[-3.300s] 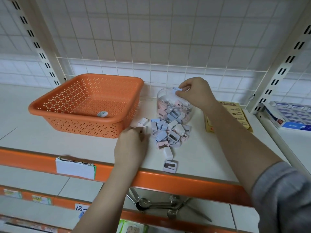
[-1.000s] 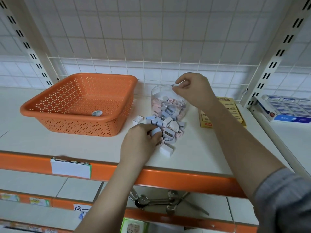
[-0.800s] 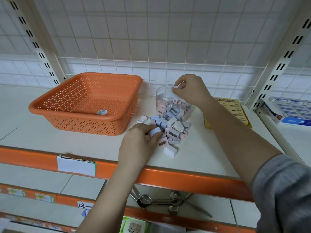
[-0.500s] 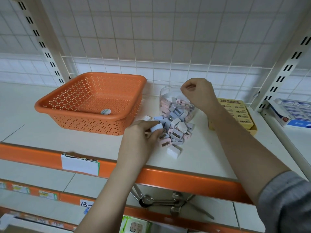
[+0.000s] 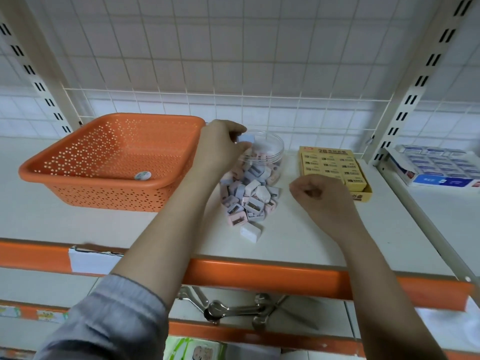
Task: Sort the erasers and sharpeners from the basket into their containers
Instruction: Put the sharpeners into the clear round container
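Pinching sharpener (image 5: 245, 138) over jar (image 5: 270, 152)

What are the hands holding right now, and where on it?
Left hand pinches a pale blue sharpener by its sides, over the clear jar. Right hand is curled, apparently holding nothing.

Orange perforated basket (image 5: 104, 162), pastel pink, blue, seemingly white sharpeners (image 5: 249, 201), yellow box (image 5: 335, 167)

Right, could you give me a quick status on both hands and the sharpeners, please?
Left hand pinches a blue sharpener over the clear jar. Right hand curled, apparently empty. Sharpener pile waits in front of the jar. Nothing in the way.
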`<state>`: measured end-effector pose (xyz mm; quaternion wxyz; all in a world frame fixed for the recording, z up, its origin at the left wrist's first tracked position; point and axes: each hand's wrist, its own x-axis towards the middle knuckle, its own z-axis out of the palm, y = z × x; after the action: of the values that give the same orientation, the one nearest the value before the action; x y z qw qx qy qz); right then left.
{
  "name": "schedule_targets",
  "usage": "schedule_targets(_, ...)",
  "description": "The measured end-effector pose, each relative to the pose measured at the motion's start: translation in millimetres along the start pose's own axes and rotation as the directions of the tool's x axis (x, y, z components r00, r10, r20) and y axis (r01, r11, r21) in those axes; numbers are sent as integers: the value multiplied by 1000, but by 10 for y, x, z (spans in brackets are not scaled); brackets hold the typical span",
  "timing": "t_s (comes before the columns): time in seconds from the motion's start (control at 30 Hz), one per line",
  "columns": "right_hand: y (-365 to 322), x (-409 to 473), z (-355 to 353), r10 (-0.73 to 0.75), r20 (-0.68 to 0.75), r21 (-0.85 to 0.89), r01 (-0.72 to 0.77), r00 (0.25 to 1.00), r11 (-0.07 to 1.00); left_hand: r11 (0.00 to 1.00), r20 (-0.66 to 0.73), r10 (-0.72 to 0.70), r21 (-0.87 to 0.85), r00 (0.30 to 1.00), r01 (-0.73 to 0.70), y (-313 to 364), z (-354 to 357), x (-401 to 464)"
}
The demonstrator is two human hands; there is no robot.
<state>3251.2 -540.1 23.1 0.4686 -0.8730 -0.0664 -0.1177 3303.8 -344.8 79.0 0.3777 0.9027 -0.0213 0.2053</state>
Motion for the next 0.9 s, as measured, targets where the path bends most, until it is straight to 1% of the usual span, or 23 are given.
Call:
schedule_targets(0.2,68,-183,25,41,63,-38,-39,997,999,990,97,3,140,995,-16,-22,147,257)
schedule_targets(0.33,84,-221,61,52,72,-66,-48,996,997,986,156,-24,169,988,-2,-47,180,293)
schedule_targets(0.43,39,-200,102,37,82,-111,-27,996,993,989,116,-18,150,993,1,-21,113,209)
schedule_targets(0.6,-87,-44,209,26,54,-184,-16,998,983,996,55,15,90,998,-20,-11,-72,-168)
schedule_targets(0.8,-192,107,354,67,86,-283,-41,994,958,1000,13,-21,13,1000,21,-146,-192,-761)
schedule_targets(0.9,-214,133,396,55,107,-320,-18,993,947,998,14,-51,21,999,51,-262,-212,-962)
